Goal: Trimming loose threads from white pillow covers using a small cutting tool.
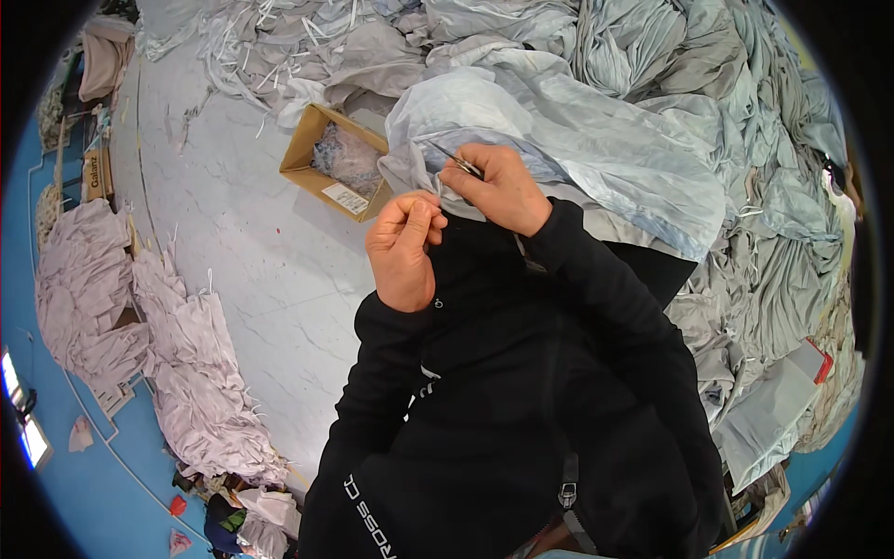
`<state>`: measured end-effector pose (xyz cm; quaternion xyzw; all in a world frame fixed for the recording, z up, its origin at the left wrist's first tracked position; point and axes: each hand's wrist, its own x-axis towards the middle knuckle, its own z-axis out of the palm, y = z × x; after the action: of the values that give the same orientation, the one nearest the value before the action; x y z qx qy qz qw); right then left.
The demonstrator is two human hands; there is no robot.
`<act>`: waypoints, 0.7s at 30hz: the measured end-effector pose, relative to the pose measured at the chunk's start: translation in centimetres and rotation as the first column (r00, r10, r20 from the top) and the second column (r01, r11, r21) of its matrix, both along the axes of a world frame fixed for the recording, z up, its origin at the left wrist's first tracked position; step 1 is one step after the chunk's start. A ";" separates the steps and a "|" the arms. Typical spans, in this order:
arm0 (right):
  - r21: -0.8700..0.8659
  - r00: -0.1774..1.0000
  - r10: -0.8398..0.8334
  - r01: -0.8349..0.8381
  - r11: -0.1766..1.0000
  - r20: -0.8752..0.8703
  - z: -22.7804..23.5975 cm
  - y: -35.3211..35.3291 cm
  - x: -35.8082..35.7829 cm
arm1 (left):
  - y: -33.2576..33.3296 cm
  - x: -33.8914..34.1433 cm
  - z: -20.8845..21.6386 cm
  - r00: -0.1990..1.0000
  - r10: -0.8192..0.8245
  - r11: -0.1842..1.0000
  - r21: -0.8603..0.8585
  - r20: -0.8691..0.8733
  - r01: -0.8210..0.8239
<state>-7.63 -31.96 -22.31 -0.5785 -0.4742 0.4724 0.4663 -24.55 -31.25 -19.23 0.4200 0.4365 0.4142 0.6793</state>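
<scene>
My right hand (pixel 506 189) is closed around a small pair of dark metal scissors (pixel 468 167), their thin blades pointing up and left over pale cloth. Just below and to the left, my left hand (pixel 402 250) is closed in a pinch by the edge of that cloth. What its fingertips hold is too small to make out. The light blue-grey fabric (pixel 480 107) lies bunched in front of me and spreads to the right. Beside it on the left stands an open cardboard box (pixel 300 154) with a white label, containing a clump of bluish and pinkish scraps (pixel 346 156).
Heaped grey and pale blue cloth (pixel 643 47) covers the table's far side and right. The marbled white tabletop (pixel 237 112) shows on the left. Pinkish cloth piles (pixel 88 279) lie beyond its left edge, above a blue floor (pixel 102 466). A flat plastic packet (pixel 768 415) lies at right.
</scene>
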 end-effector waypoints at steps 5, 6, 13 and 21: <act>-0.011 0.999 -0.018 0.017 1.000 -0.032 3.3 -3.3 1.0 | -0.8 -0.7 0.1 0.998 0.055 0.996 -0.071 -0.010 -0.055; -0.012 0.999 -0.015 0.014 1.000 -0.034 3.2 -4.3 0.9 | -0.9 -0.7 0.2 0.999 0.041 0.998 -0.038 -0.014 -0.042; -0.295 0.864 0.034 -0.207 0.933 -0.502 3.3 -6.8 -0.4 | -1.4 -0.9 0.2 1.000 0.000 0.998 0.061 -0.025 0.002; -0.404 0.794 -0.078 -0.220 0.888 -0.603 2.3 -6.2 -0.5 | -1.7 -1.4 -0.5 0.999 -0.046 0.994 0.099 -0.024 0.048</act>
<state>-8.15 -38.13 -20.05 -0.4708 -0.1985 0.7468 0.4258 -25.93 -32.91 -19.78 0.4679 0.4128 0.4148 0.6623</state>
